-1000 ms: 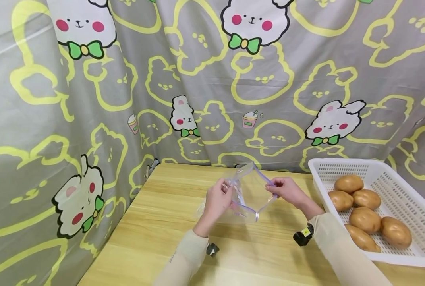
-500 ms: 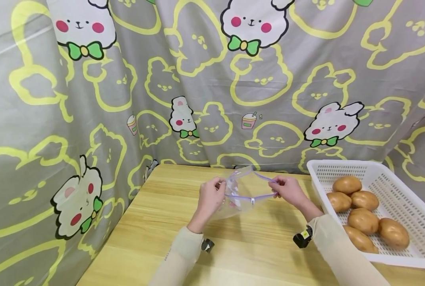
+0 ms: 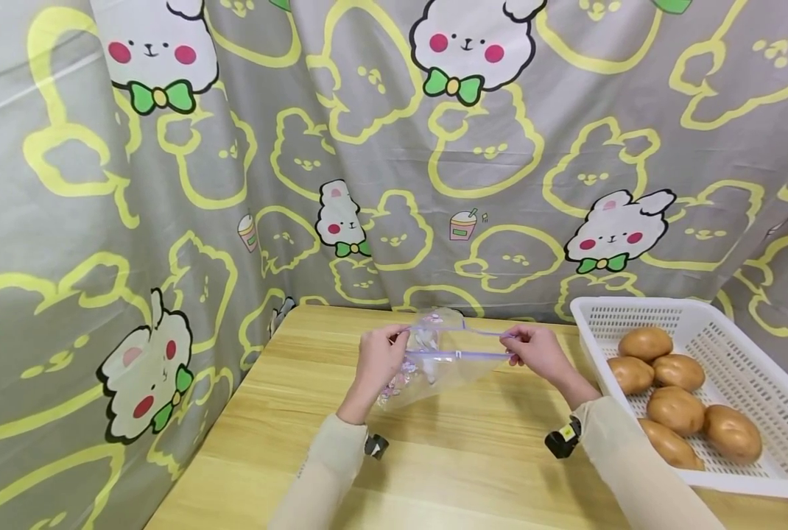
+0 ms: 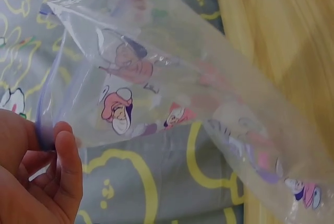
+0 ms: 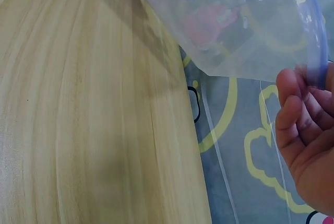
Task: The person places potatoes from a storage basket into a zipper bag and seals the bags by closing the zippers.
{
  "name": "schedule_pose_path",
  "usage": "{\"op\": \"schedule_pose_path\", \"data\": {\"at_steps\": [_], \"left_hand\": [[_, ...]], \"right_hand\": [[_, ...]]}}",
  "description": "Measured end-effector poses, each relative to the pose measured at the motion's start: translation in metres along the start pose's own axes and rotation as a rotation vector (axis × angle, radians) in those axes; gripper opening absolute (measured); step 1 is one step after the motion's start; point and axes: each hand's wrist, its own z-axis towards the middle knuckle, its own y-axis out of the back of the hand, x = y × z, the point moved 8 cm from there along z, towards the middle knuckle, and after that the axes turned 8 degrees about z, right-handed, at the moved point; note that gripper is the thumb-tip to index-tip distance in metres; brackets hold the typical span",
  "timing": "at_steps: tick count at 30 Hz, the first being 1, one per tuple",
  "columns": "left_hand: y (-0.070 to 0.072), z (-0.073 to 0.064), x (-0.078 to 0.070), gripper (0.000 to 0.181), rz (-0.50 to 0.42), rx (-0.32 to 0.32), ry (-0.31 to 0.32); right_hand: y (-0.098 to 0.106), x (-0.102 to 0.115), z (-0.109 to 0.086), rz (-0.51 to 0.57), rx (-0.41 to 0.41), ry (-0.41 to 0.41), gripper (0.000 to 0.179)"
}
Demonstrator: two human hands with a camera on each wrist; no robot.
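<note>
Between both hands a clear zip bag (image 3: 443, 372) with pink cartoon prints is stretched sideways over the table. Its mouth has a purple zip strip with a small white slider (image 3: 458, 355) near the middle. My left hand (image 3: 377, 362) pinches the left end of the strip between thumb and fingers, as the left wrist view also shows on the bag (image 4: 151, 78). At the other end, my right hand (image 3: 533, 352) pinches the strip's right corner; in the right wrist view its fingertips (image 5: 289, 80) grip the purple edge. The bag's body hangs thin and flat below the strip.
A white perforated plastic basket (image 3: 758, 327) stands at the right with several brown potatoes (image 3: 675, 408) in it, close to the right forearm. The wooden table (image 3: 460, 471) ends at the back against a patterned grey curtain (image 3: 394, 162).
The bag's mouth, wide in a diamond shape a second ago, is now pulled long and narrow. My left hand has moved left; my right hand has shifted slightly right.
</note>
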Motion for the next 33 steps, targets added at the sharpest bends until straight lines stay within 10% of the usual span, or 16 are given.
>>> {"op": "schedule_pose_path", "data": {"at_steps": [27, 33], "left_hand": [[0.003, 0.004, 0.010, 0.016, -0.009, 0.147, 0.026], [-0.006, 0.001, 0.009, 0.018, -0.155, 0.258, 0.065]], "right_hand": [[0.004, 0.001, 0.000, 0.022, 0.105, -0.021, 0.021], [-0.002, 0.001, -0.002, 0.062, 0.156, -0.043, 0.022]]}}
